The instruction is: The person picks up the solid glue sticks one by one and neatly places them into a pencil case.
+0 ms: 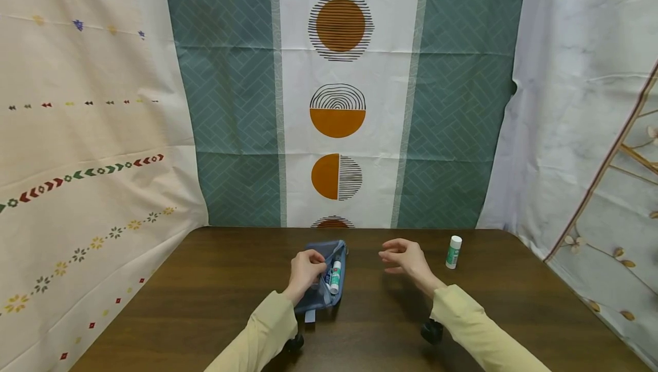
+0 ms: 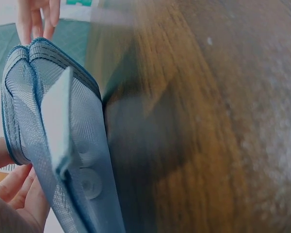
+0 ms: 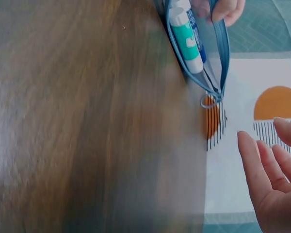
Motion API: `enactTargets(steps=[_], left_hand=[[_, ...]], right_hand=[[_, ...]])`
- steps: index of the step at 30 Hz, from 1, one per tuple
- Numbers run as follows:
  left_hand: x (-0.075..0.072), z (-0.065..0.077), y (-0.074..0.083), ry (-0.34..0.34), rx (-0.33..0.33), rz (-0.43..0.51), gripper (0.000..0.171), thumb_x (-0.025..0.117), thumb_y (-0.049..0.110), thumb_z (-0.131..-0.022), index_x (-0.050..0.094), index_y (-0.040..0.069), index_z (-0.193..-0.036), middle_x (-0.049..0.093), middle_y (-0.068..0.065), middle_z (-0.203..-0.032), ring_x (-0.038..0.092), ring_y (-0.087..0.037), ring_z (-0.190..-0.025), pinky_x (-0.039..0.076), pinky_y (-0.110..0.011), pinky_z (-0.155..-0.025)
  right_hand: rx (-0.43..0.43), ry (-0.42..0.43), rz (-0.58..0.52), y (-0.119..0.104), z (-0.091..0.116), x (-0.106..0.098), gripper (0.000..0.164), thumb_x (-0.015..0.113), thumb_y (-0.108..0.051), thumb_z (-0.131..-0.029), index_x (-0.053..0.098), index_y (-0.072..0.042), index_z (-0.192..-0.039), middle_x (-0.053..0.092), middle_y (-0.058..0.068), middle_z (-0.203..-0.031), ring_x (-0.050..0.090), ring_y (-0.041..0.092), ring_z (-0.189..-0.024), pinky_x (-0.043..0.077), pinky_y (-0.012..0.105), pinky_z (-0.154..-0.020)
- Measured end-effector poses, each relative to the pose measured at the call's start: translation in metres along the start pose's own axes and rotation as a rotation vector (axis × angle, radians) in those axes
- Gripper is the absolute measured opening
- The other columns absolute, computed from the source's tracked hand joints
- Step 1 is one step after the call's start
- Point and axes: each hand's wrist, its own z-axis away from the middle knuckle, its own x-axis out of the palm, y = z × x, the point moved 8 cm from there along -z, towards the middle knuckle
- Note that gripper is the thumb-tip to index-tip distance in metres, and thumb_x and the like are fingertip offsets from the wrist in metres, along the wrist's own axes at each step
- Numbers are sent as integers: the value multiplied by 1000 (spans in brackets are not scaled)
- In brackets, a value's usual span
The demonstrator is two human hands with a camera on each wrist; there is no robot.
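My left hand (image 1: 304,274) pinches the upper edge of a blue mesh zip pouch (image 1: 320,301), which lies unzipped on the table. Inside the pouch is a glue stick (image 1: 336,278) with a green-and-white label. Beside it, the right wrist view shows a blue-labelled white tube (image 3: 197,35), partly hidden. To the right of the pouch, my right hand (image 1: 408,262) hovers above the table, its fingers loosely bent with nothing between them. A second green-and-white glue stick (image 1: 453,253) with a white cap stands upright beyond the right hand.
The dark wooden table (image 1: 231,286) ends at the back against a hanging green-and-white curtain (image 1: 462,132). Cream cloth (image 1: 103,132) hangs along the left side, and pale cloth (image 1: 576,132) along the right. A white tag (image 1: 310,316) sticks out from the pouch's near end.
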Motion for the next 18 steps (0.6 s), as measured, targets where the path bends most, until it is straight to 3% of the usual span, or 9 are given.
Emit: enactTargets(steps=[18], left_hand=[[0, 3, 0, -15, -22, 0, 7, 64, -2, -74, 62, -1, -80, 54, -6, -68, 54, -16, -58, 50, -31, -49]], right_hand=[[-53, 115, 125, 1, 1, -47, 35, 70, -11, -78, 59, 3, -108, 62, 14, -92, 60, 28, -86, 49, 46, -68]])
